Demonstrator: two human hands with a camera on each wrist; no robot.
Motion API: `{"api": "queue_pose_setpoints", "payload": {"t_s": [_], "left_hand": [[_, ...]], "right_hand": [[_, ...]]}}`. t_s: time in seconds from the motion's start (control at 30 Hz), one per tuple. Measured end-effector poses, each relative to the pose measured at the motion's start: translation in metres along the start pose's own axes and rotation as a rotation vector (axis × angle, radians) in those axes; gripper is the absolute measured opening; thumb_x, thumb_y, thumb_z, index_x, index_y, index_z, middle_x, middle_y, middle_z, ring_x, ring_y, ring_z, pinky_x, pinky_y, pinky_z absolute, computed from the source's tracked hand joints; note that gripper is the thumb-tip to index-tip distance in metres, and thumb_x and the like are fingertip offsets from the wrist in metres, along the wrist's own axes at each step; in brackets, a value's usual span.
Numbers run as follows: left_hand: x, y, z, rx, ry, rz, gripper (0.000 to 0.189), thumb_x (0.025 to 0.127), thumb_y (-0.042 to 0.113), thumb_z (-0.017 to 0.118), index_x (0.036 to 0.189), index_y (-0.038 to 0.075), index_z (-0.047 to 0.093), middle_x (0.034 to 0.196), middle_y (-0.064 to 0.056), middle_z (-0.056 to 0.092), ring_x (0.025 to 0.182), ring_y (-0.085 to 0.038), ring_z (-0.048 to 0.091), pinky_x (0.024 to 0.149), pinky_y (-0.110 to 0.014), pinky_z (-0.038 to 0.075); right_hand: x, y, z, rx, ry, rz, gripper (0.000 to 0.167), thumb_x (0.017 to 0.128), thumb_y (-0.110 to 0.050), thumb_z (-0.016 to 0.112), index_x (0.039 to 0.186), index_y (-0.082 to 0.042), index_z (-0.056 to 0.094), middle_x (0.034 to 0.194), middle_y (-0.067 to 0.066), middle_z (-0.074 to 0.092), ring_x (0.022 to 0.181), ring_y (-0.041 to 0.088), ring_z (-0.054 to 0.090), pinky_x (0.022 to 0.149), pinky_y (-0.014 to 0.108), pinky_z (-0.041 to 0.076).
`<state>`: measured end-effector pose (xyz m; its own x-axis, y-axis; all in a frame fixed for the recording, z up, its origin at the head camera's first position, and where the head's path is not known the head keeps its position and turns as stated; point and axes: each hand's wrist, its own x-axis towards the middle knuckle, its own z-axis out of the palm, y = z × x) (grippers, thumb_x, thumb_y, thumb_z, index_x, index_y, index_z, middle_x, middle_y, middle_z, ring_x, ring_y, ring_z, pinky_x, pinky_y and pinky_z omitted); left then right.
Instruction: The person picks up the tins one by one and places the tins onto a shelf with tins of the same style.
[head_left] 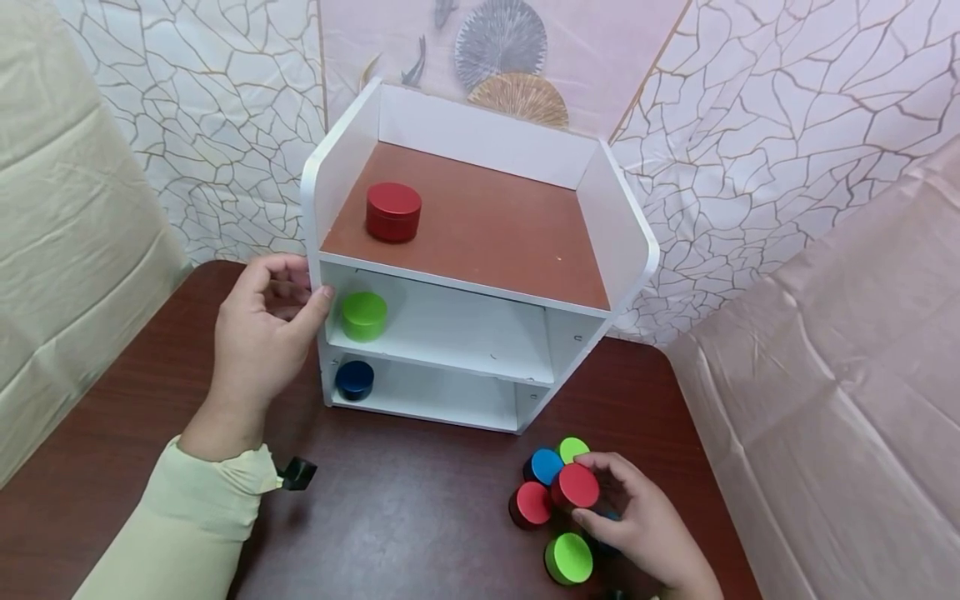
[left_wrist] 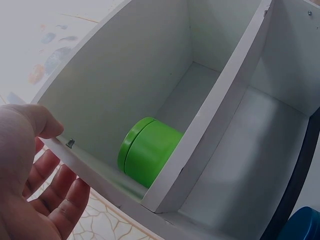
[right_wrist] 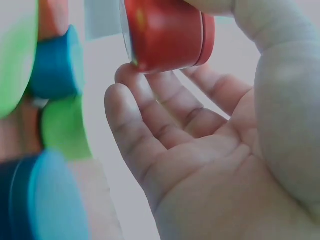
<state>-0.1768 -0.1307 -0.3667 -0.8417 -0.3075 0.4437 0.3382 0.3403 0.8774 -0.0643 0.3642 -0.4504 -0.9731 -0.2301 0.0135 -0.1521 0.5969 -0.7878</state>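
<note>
My right hand [head_left: 648,521] pinches a round red lidded tin [head_left: 576,487] between thumb and fingers, above a cluster of tins on the table. The right wrist view shows that red tin [right_wrist: 167,37] at the fingertips. My left hand [head_left: 262,337] grips the left side panel of a white shelf unit [head_left: 472,217], thumb at its front edge and fingers round the outside. A red tin [head_left: 393,214] stands on the unit's brown top. Below it, a green tin [head_left: 364,318] is on the middle shelf and a dark blue tin [head_left: 355,381] on the bottom one, all toward the left side.
Around the right hand stand another red tin [head_left: 530,506], a blue tin [head_left: 543,467], two green tins, one behind [head_left: 573,450] and one in front [head_left: 568,558], and a blue tin partly hidden by the hand. The dark brown table [head_left: 390,508] meets cloth-covered walls behind.
</note>
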Motion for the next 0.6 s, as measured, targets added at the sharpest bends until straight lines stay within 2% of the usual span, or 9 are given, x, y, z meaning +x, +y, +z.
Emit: {"api": "queue_pose_setpoints", "payload": {"t_s": [0.23, 0.6], "left_hand": [[0.000, 0.000, 0.000, 0.007, -0.003, 0.002, 0.041, 0.103, 0.024, 0.082, 0.139, 0.011, 0.068, 0.119, -0.001, 0.069, 0.107, -0.012, 0.064, 0.087, -0.011, 0.055], [0.001, -0.002, -0.001, -0.011, -0.004, 0.012, 0.040, 0.103, 0.023, 0.082, 0.139, 0.011, 0.068, 0.118, -0.003, 0.070, 0.107, -0.013, 0.064, 0.086, -0.011, 0.055]], "right_hand": [[0.006, -0.027, 0.005, 0.049, -0.032, -0.177, 0.059, 0.093, -0.011, 0.094, 0.145, -0.013, 0.065, 0.131, 0.005, 0.070, 0.112, 0.015, 0.074, 0.094, 0.027, 0.067], [0.017, -0.067, 0.012, 0.050, -0.024, -0.312, 0.065, 0.089, -0.004, 0.095, 0.146, -0.016, 0.066, 0.131, 0.001, 0.070, 0.115, 0.018, 0.074, 0.101, 0.025, 0.064]]}}
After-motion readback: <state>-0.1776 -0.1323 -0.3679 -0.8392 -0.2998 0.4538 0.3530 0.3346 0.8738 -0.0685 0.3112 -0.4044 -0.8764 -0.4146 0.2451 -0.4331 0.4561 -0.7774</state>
